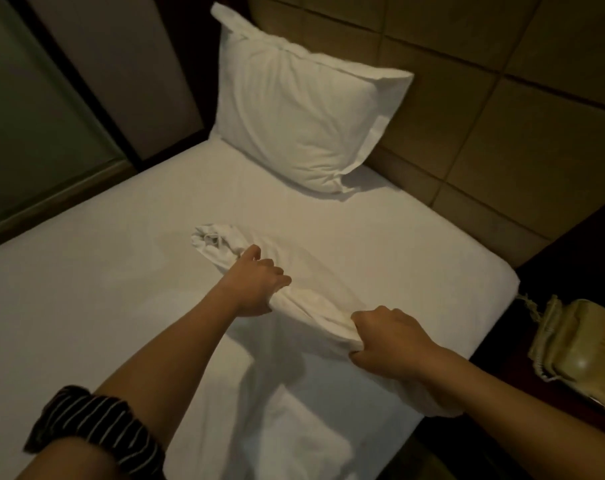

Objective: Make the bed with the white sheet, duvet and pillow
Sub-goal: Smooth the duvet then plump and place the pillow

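White duvet (315,299), likely, bunched into twisted roll; lies mid-bed toward right edge, tail hanging over near edge. Left hand (256,285) curled round roll's middle. Right hand (391,341) fisted tight on it, nearer right edge. Sheet (86,289) flat on mattress. Pillow (301,116) propped at head edge against headboard (502,116). Risks: hard tug rucks sheet beneath; wide swing past right edge clips telephone (578,344); twist makes duvet open skewed.
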A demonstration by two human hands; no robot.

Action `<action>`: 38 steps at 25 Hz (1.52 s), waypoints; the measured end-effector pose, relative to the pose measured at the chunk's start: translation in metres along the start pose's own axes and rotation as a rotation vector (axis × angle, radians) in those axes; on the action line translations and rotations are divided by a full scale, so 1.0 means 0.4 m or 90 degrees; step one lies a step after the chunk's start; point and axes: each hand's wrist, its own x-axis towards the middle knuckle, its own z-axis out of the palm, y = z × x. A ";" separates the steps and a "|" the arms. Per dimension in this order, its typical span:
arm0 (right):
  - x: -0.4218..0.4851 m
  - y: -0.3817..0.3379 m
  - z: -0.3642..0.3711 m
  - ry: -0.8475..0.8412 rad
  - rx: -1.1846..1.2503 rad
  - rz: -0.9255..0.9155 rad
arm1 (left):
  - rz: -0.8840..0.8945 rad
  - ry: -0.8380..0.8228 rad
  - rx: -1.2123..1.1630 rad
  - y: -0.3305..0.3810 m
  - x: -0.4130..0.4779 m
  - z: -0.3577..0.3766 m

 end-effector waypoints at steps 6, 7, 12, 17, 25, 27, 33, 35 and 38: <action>-0.126 -0.263 0.177 -0.020 -0.036 -0.038 | 0.025 0.090 0.004 0.032 -0.298 0.160; -0.144 -0.316 0.207 -0.016 -0.035 -0.043 | 0.028 0.109 0.002 0.030 -0.353 0.187; -0.232 -0.603 0.352 -0.030 0.010 -0.026 | 0.003 0.120 0.004 0.019 -0.635 0.342; -0.279 -0.807 0.511 -0.002 -0.005 -0.038 | -0.010 0.097 -0.031 0.023 -0.830 0.472; -0.261 -0.972 0.737 -0.072 0.072 -0.021 | -0.105 0.066 -0.063 0.029 -0.971 0.671; -0.242 -0.953 0.844 -0.065 0.055 -0.004 | -0.102 0.103 -0.043 0.066 -0.951 0.751; -0.220 -0.985 0.965 -0.162 0.024 0.009 | -0.161 0.273 -0.074 0.101 -0.957 0.921; -0.206 -0.983 0.940 -0.209 0.028 0.002 | -0.182 0.257 -0.113 0.111 -0.960 0.937; -0.174 -0.934 0.920 -0.338 0.152 -0.105 | -0.171 0.234 -0.312 0.088 -0.971 0.954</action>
